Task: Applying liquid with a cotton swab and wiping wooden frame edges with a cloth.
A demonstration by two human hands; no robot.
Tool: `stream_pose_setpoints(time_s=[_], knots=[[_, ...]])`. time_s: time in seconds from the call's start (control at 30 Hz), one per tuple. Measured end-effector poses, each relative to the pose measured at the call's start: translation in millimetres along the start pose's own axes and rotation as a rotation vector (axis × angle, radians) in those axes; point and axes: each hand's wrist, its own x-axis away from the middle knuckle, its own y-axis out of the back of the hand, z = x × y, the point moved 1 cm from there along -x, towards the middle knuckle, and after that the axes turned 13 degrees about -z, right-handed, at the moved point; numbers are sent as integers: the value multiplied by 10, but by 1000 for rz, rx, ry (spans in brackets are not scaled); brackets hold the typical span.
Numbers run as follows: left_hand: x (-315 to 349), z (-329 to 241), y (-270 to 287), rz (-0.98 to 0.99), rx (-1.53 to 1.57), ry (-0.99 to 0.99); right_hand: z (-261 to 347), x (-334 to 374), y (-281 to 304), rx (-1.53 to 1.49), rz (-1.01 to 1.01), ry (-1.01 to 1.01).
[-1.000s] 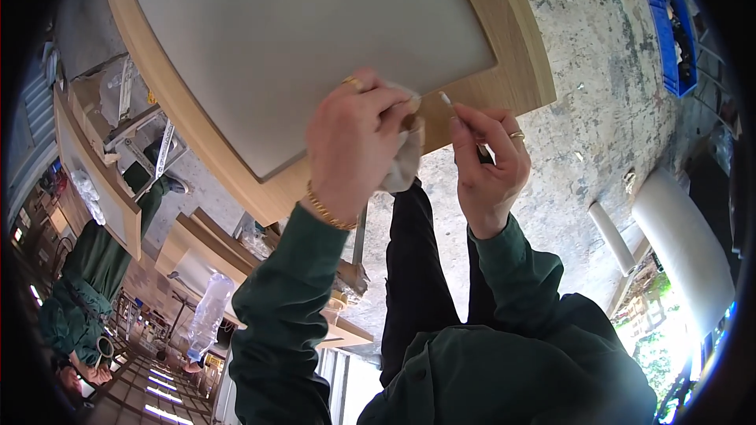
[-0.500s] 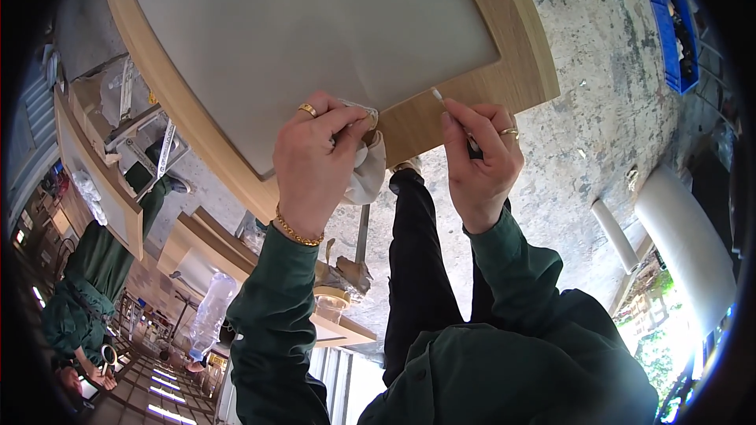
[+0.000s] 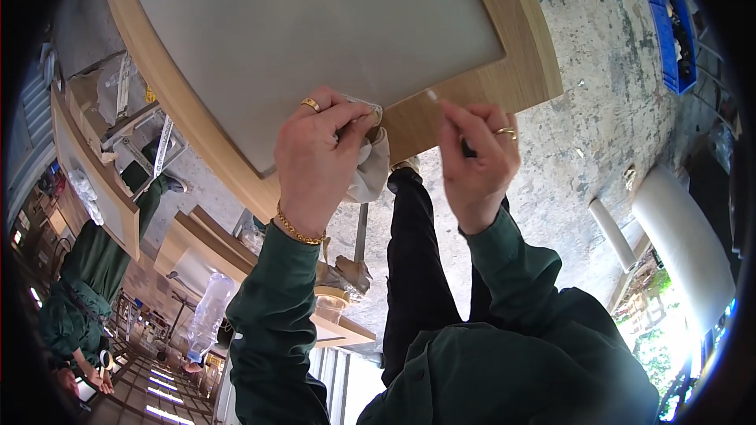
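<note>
My left hand point(image 3: 316, 161) is closed, pinching a crumpled white cloth point(image 3: 370, 169) at the near edge of a wood-framed panel. The panel has a pale wood frame point(image 3: 516, 71) around a smooth grey face point(image 3: 315, 31). To the right, just over the frame's near strip, my right hand point(image 3: 482, 161) is closed on a slim pen-like tool. Its white tip point(image 3: 431, 95) shows beyond my fingertips, blurred, and a dark part point(image 3: 469, 149) shows in the palm. The exact kind of tool cannot be made out.
A co-worker in green point(image 3: 83, 291) stands at left beside another framed panel point(image 3: 98, 181). A clear plastic bottle point(image 3: 211, 307) is near my left forearm. A blue crate point(image 3: 671, 43) sits at far right on stained concrete, with a white roll point(image 3: 683, 244) below it.
My right hand has shifted slightly left, and the tool's white tip has moved left and a little down, now blurred. My left hand stays nearly still on the cloth.
</note>
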Motion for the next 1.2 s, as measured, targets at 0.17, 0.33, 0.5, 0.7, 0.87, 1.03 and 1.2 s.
stream_pose_setpoints(time_s=[0.17,0.33,0.5,0.7,0.87,1.03,1.2], knots=[[-11,-1,33,-16,3,-38,-107,-186,67,10,-89,18],[0,13,-4,-14,21,-20,-100,-148,60,-1,-68,3],[-6,15,4,31,9,11,-62,-117,25,-21,-29,-7],[2,2,8,17,33,13,-221,-281,114,33,-125,-9],[4,16,-12,-18,51,-7,-166,-202,89,-1,-76,-12],[-4,-2,-1,27,21,9,-101,-155,67,-20,-40,-11],[-1,5,-6,-9,46,8,-239,-316,125,28,-118,-3]])
